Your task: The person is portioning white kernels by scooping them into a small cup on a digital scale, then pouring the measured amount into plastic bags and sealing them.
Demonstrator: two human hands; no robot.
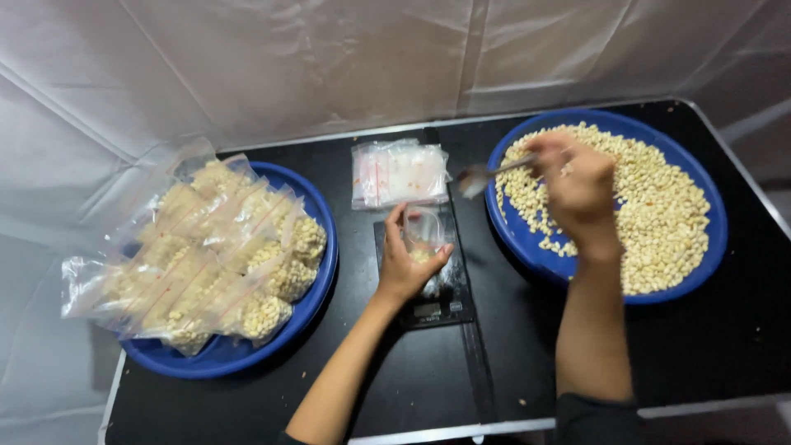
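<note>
At the black table: I watch two bare hands work between two blue dishes.
Left hand [405, 265]: fingers curled round the mouth of a small clear bag [424, 235], holding it open above a dark scale [428, 284] at the table's middle.
Right hand [577, 185]: fingers closed on a metal spoon [486, 175], its bowl pointing toward the bag; blurred.
Right dish [527, 239]: loose pale kernels [659, 206], heaped.
Left dish [317, 280]: filled bags [198, 255] piled.
Empty bags [400, 171]: stacked just behind the scale.
Handling, I judge: film thin, limp, slippery, light; it sags unless pinched at the rim. Kernels hard, roll freely. Grip the rim, near the seal strip.
</note>
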